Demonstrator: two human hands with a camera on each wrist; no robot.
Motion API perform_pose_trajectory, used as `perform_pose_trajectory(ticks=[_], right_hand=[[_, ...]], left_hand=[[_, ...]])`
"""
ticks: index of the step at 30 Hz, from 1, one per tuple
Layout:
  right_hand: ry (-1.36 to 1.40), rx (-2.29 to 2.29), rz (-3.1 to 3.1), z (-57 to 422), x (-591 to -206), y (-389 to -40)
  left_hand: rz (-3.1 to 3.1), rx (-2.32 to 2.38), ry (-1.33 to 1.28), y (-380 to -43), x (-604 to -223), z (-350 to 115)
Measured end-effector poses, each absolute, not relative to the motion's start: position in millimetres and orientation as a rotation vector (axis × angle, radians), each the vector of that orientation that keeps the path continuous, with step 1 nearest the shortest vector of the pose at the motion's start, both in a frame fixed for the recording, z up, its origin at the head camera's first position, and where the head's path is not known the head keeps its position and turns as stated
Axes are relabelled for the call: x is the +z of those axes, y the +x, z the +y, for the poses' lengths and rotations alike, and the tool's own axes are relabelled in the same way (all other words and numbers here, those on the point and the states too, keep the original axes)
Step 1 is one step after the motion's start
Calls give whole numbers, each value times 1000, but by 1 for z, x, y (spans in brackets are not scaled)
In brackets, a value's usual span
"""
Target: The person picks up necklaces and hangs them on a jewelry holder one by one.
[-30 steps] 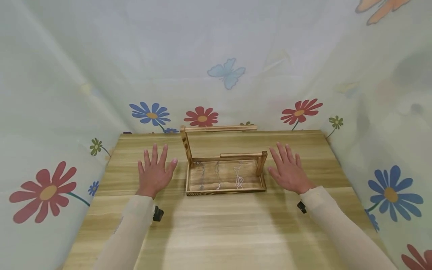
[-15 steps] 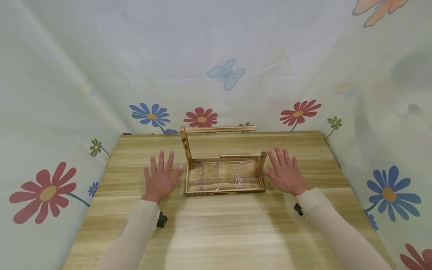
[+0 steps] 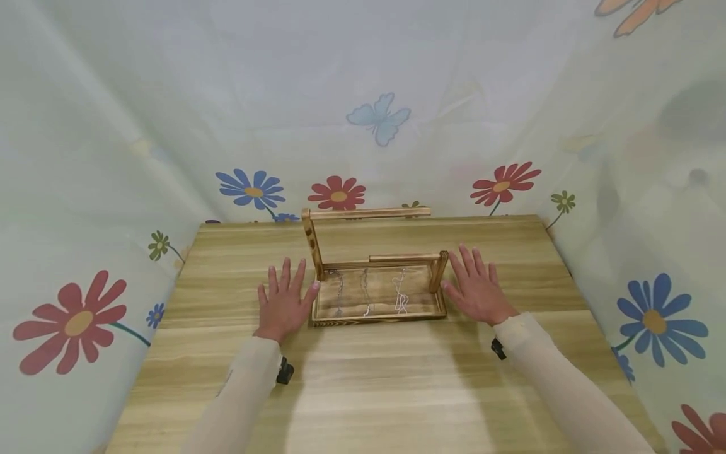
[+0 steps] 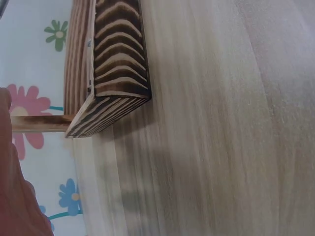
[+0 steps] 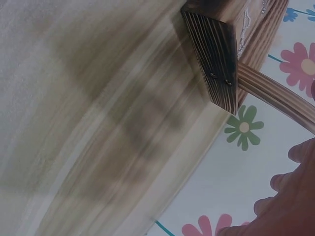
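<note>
A wooden jewelry stand (image 3: 380,320) has a shallow tray base, with a tall arm at its left and a shorter one at its right. In the tray lie three thin silvery chains, at left (image 3: 340,294), middle (image 3: 365,296) and right (image 3: 399,291). My left hand (image 3: 283,309) is beside the tray's left end, fingers spread, thumb tip close to the tray corner. At the other end my right hand (image 3: 479,293) is spread too, thumb and index finger near the short post. Both hands hold nothing. Each wrist view shows a tray end, the stand's left corner (image 4: 120,54) and right end (image 5: 216,64).
The stand is on a wood-grain table (image 3: 374,391) near its back edge. Pale cloth walls (image 3: 272,75) printed with flowers and butterflies enclose the table at the back and both sides. The tall arm's horizontal bar (image 3: 371,214) overlaps the back wall in the head view.
My left hand has moved right, from well left of the stand to close beside it. My right hand has shifted slightly left, nearer the short post. The stand and chains stay put.
</note>
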State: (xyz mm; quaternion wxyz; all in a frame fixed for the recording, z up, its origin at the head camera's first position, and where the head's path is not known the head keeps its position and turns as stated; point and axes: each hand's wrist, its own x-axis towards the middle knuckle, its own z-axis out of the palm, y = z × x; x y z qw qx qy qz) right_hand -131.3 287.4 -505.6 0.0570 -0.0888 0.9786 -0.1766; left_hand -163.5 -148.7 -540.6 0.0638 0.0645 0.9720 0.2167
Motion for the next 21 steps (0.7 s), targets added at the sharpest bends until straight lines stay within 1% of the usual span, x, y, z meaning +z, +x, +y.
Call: perform_pose_trajectory(ticks=[9,21], right_hand=[[-249,-497,2964,286,-513,-133],[-239,-513,2967,284,-517,-131]], left_hand=[[2936,656,204,-171,-557,-148],[2917,659,219,-169,-555,-144]])
